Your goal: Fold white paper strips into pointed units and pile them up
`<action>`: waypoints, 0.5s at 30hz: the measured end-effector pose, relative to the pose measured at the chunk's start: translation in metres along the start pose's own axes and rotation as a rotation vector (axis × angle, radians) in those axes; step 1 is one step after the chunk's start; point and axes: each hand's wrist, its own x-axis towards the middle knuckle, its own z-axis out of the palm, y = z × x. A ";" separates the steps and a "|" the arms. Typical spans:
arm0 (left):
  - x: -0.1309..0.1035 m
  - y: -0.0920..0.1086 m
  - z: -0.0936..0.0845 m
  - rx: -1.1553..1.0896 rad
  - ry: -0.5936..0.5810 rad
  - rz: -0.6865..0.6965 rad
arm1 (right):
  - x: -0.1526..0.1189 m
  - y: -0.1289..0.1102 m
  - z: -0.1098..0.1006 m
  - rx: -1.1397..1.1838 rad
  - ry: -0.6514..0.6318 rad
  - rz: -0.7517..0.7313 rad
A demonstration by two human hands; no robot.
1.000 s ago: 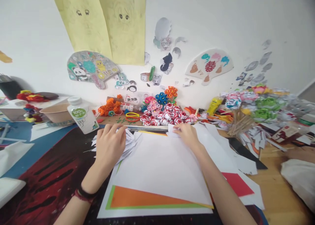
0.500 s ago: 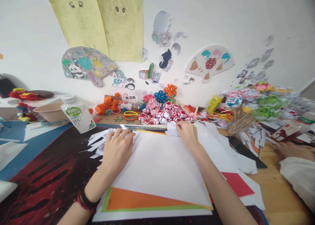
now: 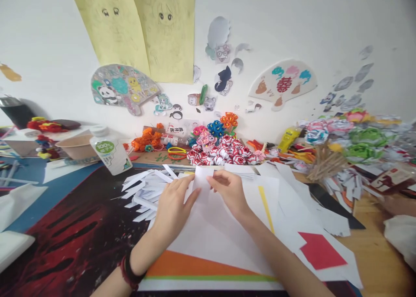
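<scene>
Centrally in the frame, a small white paper slip (image 3: 202,182): left hand (image 3: 174,203) clamped on its left edge, right hand (image 3: 230,192) pinching its right edge. White strips (image 3: 143,192) heaped left of centre; orange sheet (image 3: 195,265) visible, lower centre.

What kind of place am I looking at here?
Probably a craft corner or hobby desk against a wall: there are red-and-white flowers, a pile of white paper strips, and decorated fans mounted above.
</scene>
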 end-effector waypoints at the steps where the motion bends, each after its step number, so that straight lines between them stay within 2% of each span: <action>1: 0.000 0.000 0.000 -0.037 -0.007 -0.039 | -0.001 0.002 0.002 0.048 -0.044 0.032; 4: 0.003 0.001 -0.002 -0.180 -0.081 -0.101 | -0.002 0.004 0.002 0.134 -0.186 0.087; 7: 0.006 0.007 -0.008 -0.329 -0.192 -0.069 | -0.004 0.003 0.002 0.153 -0.292 0.099; 9: 0.007 0.010 -0.011 -0.363 -0.234 -0.066 | -0.004 0.003 0.001 0.130 -0.292 0.106; 15: 0.006 0.011 -0.012 -0.427 -0.331 -0.121 | -0.003 0.003 0.000 -0.002 -0.185 0.084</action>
